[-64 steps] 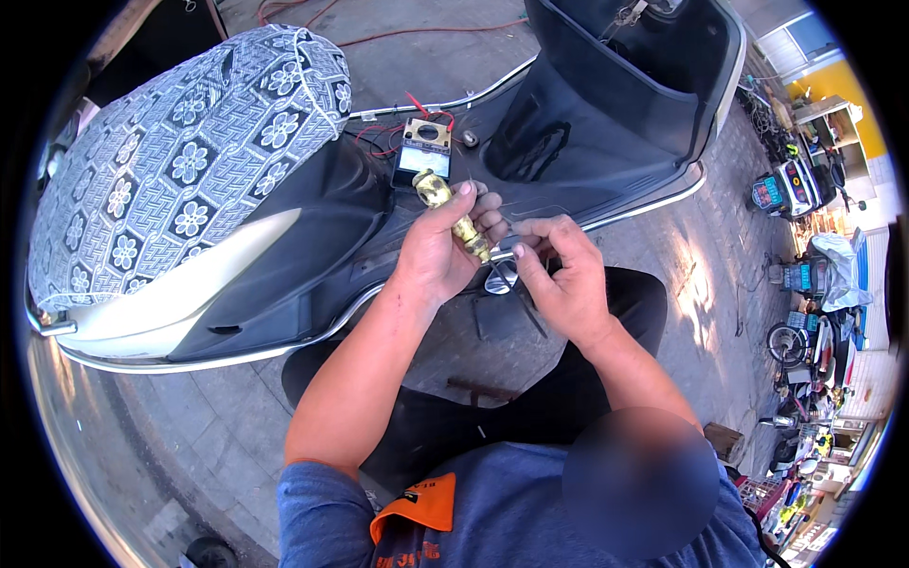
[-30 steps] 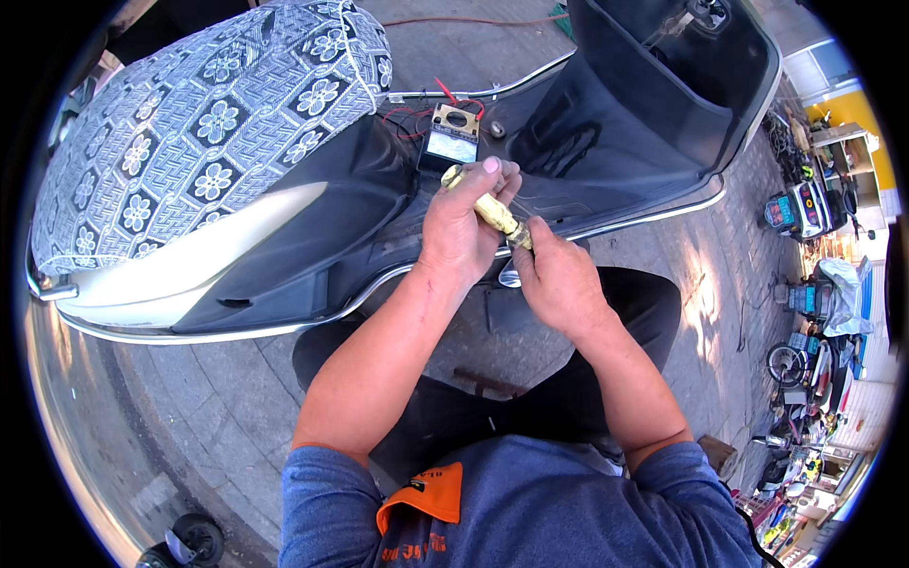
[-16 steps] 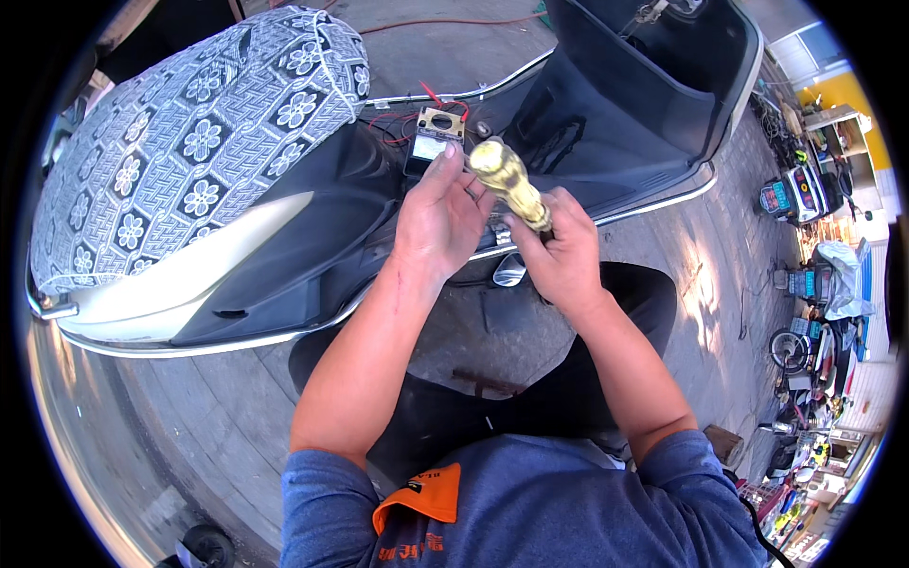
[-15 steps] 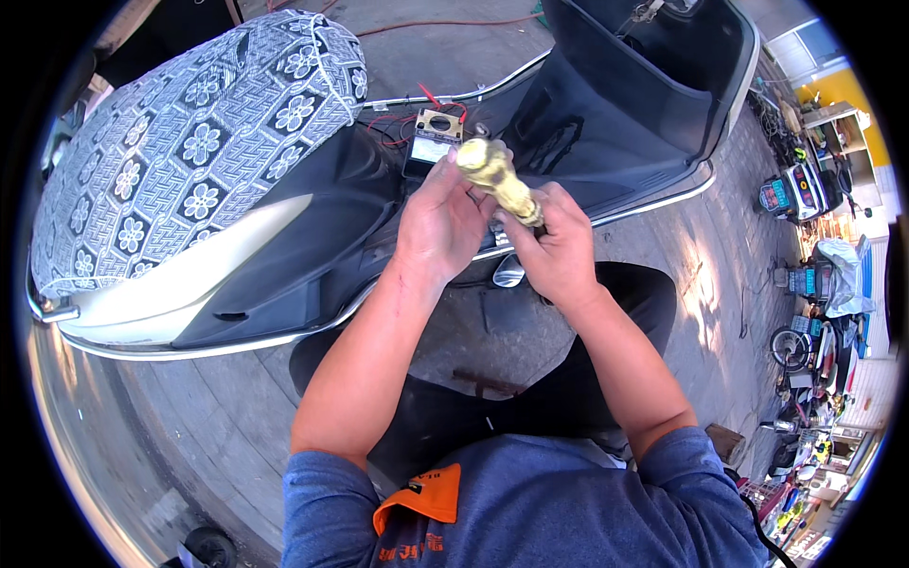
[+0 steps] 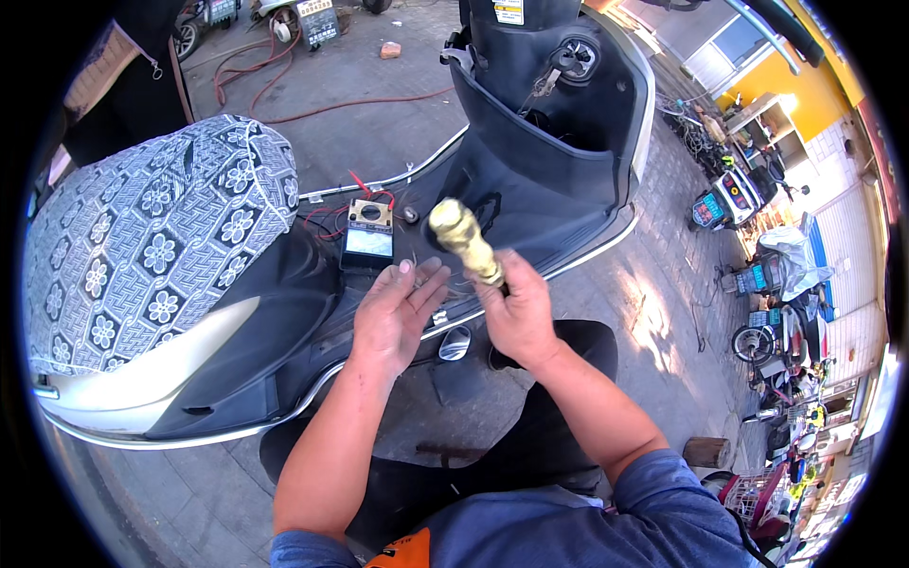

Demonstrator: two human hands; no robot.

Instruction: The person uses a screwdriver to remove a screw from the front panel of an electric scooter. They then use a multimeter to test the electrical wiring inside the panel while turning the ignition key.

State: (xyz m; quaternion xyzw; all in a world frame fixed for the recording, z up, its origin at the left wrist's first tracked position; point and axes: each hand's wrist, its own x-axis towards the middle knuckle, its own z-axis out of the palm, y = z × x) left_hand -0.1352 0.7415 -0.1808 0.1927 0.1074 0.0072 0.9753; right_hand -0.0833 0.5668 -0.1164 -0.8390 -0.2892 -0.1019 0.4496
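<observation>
One yellowish handle (image 5: pixel 464 241), forward-left of right grip (image 5: pixel 521 310); base seemingly pinched

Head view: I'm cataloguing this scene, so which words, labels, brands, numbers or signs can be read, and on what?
Sticker on the near scooter: print too small to read.
Plate, top left: characters show; I won't copy them.
Blue plates, right: too small to read.
Meter: face unreadable.
Orange patch: dark lettering shows; not copied.
Yellow handle: no readable text.
</observation>
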